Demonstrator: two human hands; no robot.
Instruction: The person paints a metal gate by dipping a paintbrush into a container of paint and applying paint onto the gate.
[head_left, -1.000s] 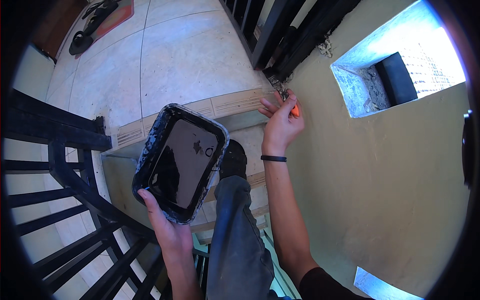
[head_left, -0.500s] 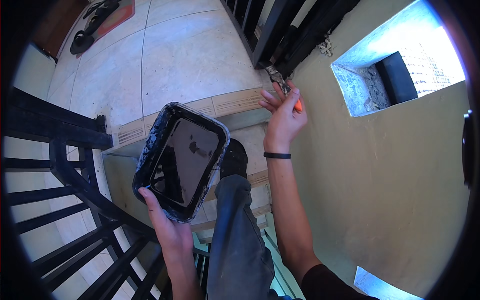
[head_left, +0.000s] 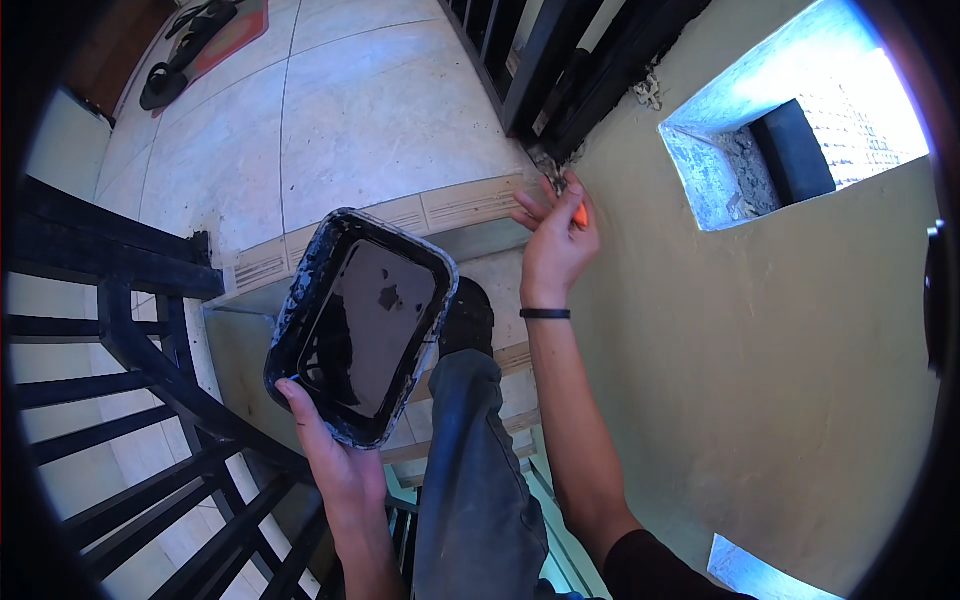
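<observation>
My left hand (head_left: 340,455) grips the lower left corner of a paint tray (head_left: 283,335), its thumb over the rim and the fingers hidden beneath. Dark, glossy paint (head_left: 385,325) lies in the tray, and its rim is smeared with black and grey. My right hand (head_left: 562,245) is closed around a paintbrush (head_left: 580,213) with an orange handle. The brush's paint-stained head points up at the foot of a black metal railing post (head_left: 535,90), beside the wall. Whether the bristles touch the post I cannot tell.
White floor tiles (head_left: 380,110) end at a stair edge with ribbed beige nosing (head_left: 470,203). My shoe (head_left: 468,315) stands on a step below. A black stair railing (head_left: 170,370) runs along the left. At right is a greenish wall (head_left: 720,370) with a recessed opening (head_left: 700,180). Sandals (head_left: 165,80) lie far left.
My right hand has shifted slightly left and down with the paintbrush, still by the post's foot. My left hand and the paint tray have hardly moved.
</observation>
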